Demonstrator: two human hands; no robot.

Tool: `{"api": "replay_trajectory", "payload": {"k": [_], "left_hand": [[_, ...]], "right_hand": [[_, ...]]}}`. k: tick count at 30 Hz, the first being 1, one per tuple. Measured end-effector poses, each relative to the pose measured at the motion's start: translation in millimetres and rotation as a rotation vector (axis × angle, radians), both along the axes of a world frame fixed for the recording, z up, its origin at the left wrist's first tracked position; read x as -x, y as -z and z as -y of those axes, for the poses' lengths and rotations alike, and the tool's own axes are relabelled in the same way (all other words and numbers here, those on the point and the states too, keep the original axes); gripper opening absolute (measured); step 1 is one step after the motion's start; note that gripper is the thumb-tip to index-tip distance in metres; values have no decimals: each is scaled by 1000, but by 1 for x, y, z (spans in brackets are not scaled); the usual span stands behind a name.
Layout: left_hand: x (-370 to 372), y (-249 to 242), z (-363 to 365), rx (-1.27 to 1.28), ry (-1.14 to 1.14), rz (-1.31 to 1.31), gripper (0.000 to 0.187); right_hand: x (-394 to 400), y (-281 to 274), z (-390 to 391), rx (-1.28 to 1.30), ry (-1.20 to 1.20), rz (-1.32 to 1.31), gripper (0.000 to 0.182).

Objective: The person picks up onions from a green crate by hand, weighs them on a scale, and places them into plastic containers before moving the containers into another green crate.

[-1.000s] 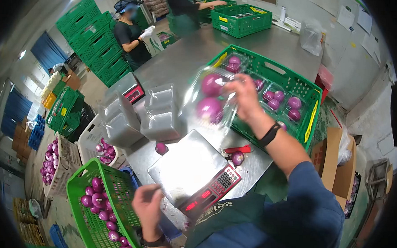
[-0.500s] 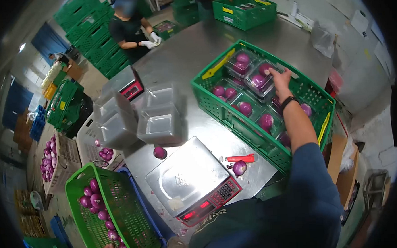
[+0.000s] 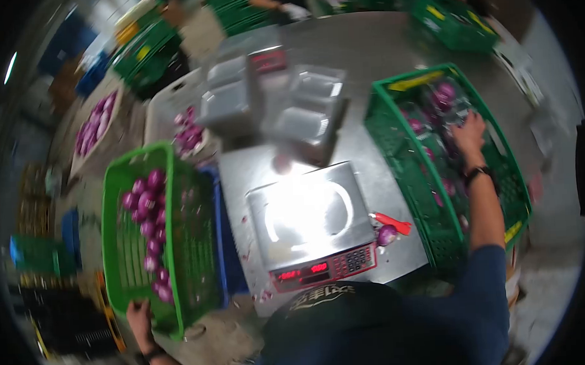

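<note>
Our right hand [image 3: 468, 136] rests on packed onions in the green crate [image 3: 395, 152], grip blurred, cannot tell. Our left hand [image 3: 139, 318] clasps the near rim of the green basket [image 3: 191, 252] holding loose red onions [image 3: 147, 221].

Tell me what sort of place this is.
Probably a produce packing room: a digital scale on a steel table, green crates of red onions, and stacked clear plastic trays.

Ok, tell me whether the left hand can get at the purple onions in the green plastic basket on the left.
Probably yes. The left hand grips the near rim of the green plastic basket, whose top is open, and the purple onions lie uncovered just beyond it, with nothing visible between.
</note>
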State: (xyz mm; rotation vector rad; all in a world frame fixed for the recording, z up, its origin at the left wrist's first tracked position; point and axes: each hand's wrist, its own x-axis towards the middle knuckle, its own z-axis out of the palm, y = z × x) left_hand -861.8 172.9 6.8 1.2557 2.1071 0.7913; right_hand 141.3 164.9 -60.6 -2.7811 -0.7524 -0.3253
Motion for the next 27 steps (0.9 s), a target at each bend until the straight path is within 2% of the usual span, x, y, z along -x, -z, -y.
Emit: {"api": "replay_trajectory", "payload": {"k": [2, 3, 4, 5, 8, 11, 12, 14, 15, 16, 20, 23, 25, 27], "left_hand": [[9, 1, -3, 98, 47, -136, 19], [17, 4, -4, 140, 84, -96, 21], [28, 12, -8, 153, 128, -161, 23], [11, -1, -13, 189, 173, -253, 27], [30, 20, -28, 247, 241, -311, 38], [34, 29, -42, 266, 293, -304, 45], [39, 35, -47, 299, 291, -322, 44], [42, 39, -56, 315, 344, -267, 42], [44, 40, -61, 358, 386, -324, 42], [45, 41, -68, 403, 431, -380, 41], [45, 76, -94, 564, 616, -484, 42], [38, 120, -105, 612, 808, -582, 42], [27, 149, -106, 658, 953, -718, 45], [15, 144, -98, 595, 1131, -758, 43]], "right_hand": [[26, -20, -22, -123, -366, 99, 61], [67, -47, -34, -228, -513, -19, 51], [89, -57, -48, -234, -625, -42, 47], [112, -62, -66, -238, -745, -69, 43], [197, -63, -119, -214, -932, -360, 37], [255, -19, -173, -165, -1065, -394, 39], [267, 0, -188, -138, -1136, -306, 42], [293, 17, -205, -16, -1190, -317, 46], [307, 23, -212, 46, -1214, -321, 48], [327, 11, -214, 240, -1157, -372, 48], [326, 44, -229, 241, -1136, -39, 42], [321, 43, -232, 206, -1100, -86, 39], [325, 45, -231, 90, -1039, -262, 34], [318, 47, -234, 6, -925, -443, 36]]}}
